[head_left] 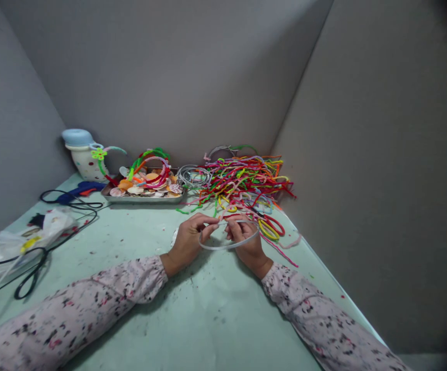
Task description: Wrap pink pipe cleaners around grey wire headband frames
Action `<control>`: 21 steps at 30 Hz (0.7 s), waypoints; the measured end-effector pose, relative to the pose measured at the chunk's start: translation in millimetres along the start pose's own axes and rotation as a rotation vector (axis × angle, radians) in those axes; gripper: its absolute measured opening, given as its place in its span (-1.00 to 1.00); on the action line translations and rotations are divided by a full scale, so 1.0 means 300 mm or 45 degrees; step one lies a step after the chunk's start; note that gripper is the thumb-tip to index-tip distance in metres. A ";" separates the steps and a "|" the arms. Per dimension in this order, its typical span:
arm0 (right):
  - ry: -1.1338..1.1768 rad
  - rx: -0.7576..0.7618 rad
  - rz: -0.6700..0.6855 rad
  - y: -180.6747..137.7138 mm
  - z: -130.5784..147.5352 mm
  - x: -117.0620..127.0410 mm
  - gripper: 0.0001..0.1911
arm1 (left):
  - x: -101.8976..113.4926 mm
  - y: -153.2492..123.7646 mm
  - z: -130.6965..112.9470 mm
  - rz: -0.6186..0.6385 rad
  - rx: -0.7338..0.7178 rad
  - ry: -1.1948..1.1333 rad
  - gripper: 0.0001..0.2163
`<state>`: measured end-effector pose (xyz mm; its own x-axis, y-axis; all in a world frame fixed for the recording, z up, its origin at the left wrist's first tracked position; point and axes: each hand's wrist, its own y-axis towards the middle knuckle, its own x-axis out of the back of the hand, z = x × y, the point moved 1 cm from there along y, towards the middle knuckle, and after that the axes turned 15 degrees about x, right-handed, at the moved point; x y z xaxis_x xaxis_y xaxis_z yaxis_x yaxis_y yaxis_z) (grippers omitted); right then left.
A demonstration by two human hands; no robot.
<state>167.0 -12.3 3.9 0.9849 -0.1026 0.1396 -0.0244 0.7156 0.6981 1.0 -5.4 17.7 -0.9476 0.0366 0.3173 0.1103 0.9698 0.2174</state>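
Note:
Both hands are pinched at the far side of a thin pale grey headband (229, 247), which curves back toward me as a loop above the table. My left hand (192, 234) is closed, thumb and fingertips on the band's left part. My right hand (246, 242) is closed too, its fingers curled at the right part. A small reddish bit shows by the left fingertips; what it belongs to is unclear. Just beyond my hands lies a tangled heap of colourful pipe cleaners (242, 178). Yellow and red pipe-cleaner loops (271, 229) rest right of my right hand.
A metal tray (146, 200) of seashells bears several wrapped headbands. Beside it lie bare grey hoops (194, 178). A white cup with a blue lid (78, 138) stands at the back left. Black cable (33, 275) and a plastic bag (55, 226) lie left. Grey walls enclose the table.

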 end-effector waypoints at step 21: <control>-0.045 -0.036 0.035 0.004 -0.005 -0.001 -0.77 | 0.001 -0.008 -0.016 0.012 0.017 0.089 -0.84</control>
<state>166.9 -10.5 3.7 0.9772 -0.1070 0.1834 -0.0457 0.7376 0.6737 1.9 -8.8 21.8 -0.9233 0.0296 0.3828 0.1149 0.9726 0.2021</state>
